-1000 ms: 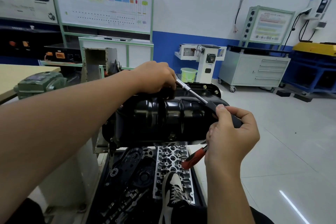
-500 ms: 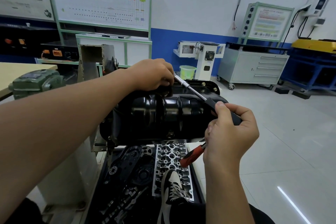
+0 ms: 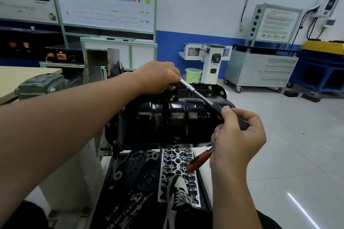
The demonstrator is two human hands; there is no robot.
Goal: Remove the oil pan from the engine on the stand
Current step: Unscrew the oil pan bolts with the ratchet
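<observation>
Atop oil pan (image 3: 167, 117): left hand (image 3: 158, 78) clamps ratchet (image 3: 201, 96) head; right hand (image 3: 238, 135) grips handle.

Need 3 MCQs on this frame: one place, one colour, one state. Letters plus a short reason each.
1. Where does the left hand sit?
A. on the head end of the ratchet wrench, at the far flange of the oil pan
B. on the floor
C. on the grey drawer cabinet

2. What colour is the handle of the tool below the right hand?
A. blue
B. red
C. yellow

3. What is the right hand doing?
A. hanging open
B. gripping the wrench's black handle
C. pressing flat on the pan

Answers:
1 A: its fingers cover the wrench's far end at the pan's rim.
2 B: a red handle sticks out beneath the palm.
3 B: fingers and thumb curl round the black grip.
</observation>
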